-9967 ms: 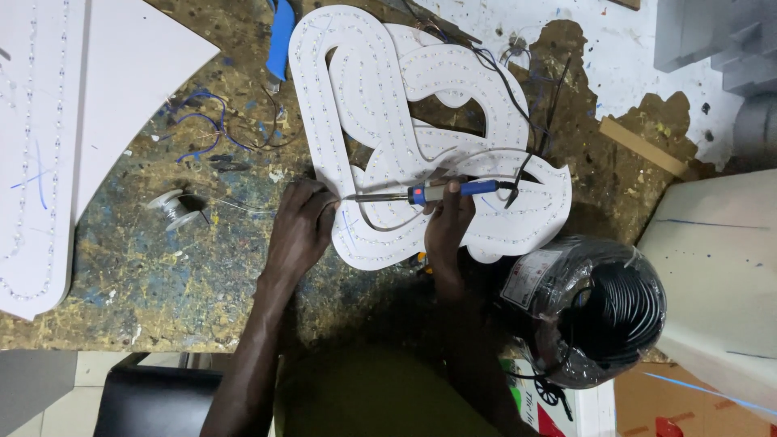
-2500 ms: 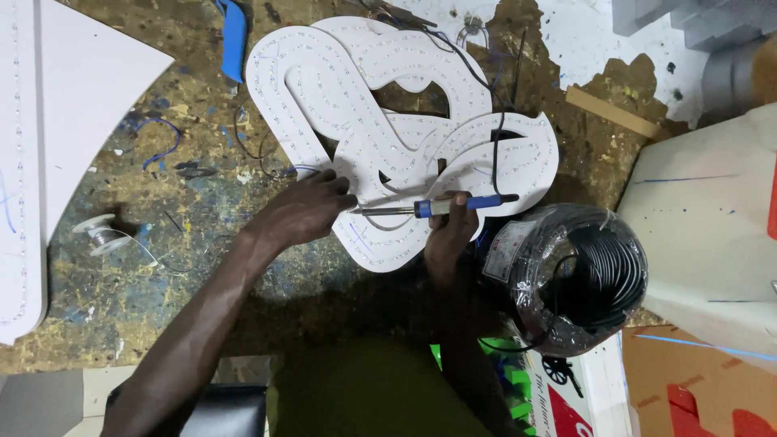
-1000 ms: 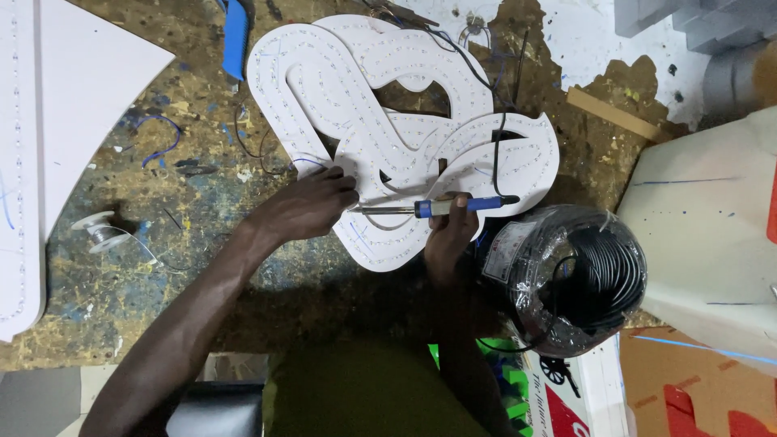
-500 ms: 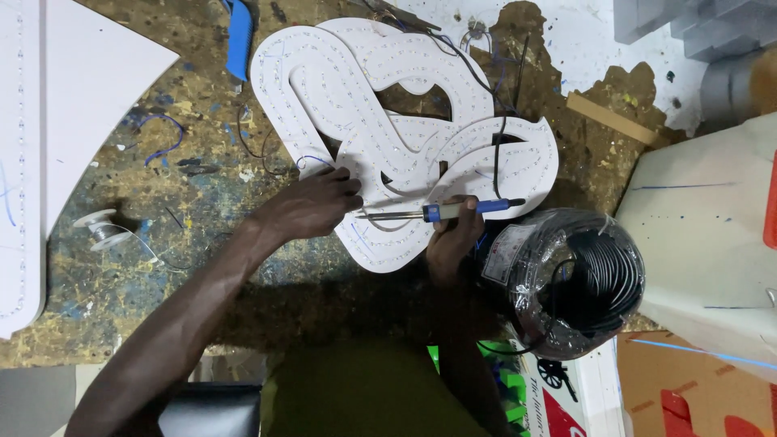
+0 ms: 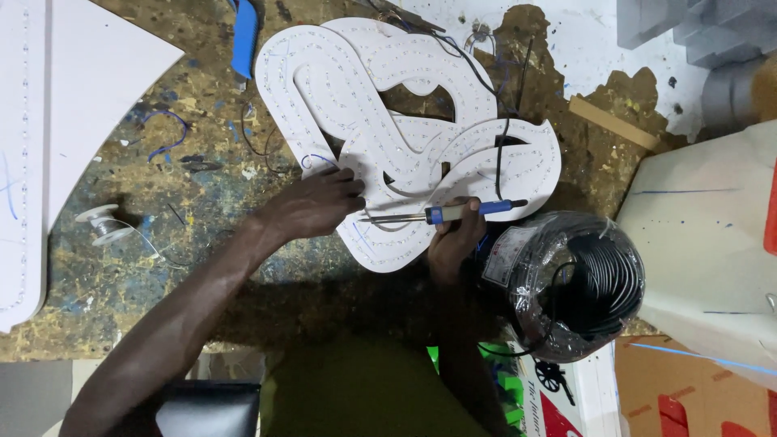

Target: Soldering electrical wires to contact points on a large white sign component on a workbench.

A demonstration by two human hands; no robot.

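Here the right hand (image 5: 455,241) is closed around the blue grip of a soldering iron (image 5: 441,214), which lies almost level across the lower part of a white, looping sign-shaped panel (image 5: 388,121); the metal shaft points toward the left hand (image 5: 312,206), and its tip sits just beside that hand's fingertips (image 5: 354,188). The left hand lies flat, palm down, at the panel's lower left edge, its fingers together and pressing on the white surface, next to a short blue wire (image 5: 320,159); whether anything is pinched beneath them cannot be told. The panel lies on a paint-stained workbench (image 5: 146,267), directly ahead of both hands, dotted with rows of small lights and crossed by thin black leads (image 5: 506,121). Just right of the right hand stands a wrapped coil of black cable (image 5: 579,283), touching or nearly touching the wrist. A small spool of solder wire (image 5: 104,226) lies well apart to the left, and a large white board (image 5: 73,97) is cut off by the left frame edge. The iron's very tip is too small to make out against the panel, and the right hand's fingers are mostly hidden under the grip.
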